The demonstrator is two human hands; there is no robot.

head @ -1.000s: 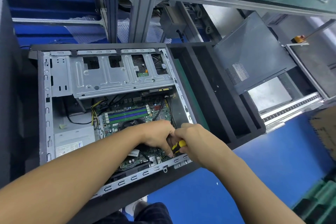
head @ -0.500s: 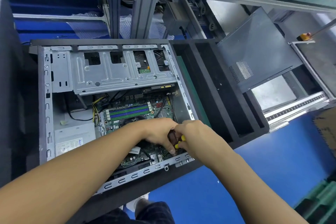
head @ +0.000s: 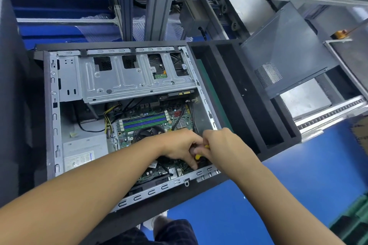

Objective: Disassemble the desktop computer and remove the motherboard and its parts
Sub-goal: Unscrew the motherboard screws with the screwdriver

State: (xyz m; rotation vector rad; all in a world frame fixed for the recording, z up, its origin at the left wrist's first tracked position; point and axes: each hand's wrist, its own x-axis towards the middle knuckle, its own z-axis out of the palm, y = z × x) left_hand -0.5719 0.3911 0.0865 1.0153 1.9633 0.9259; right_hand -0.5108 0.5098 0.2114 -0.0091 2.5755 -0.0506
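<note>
The side panel [head: 286, 51] is already taken off, at 2 o'clock. The motherboard [head: 127, 138] is still seated in the case [head: 52, 117], memory [head: 145, 120] not pulled yet. A screwdriver [head: 197, 156] is clutched by the right grip [head: 225, 145] at the board's 5 o'clock. Whatever's held by the curled left grip [head: 179, 145] can't be told.

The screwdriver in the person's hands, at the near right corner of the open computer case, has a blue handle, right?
No, the handle shows yellow, not blue. The head view shows the screwdriver between the left hand and right hand at the near right corner of the open computer case.
</note>
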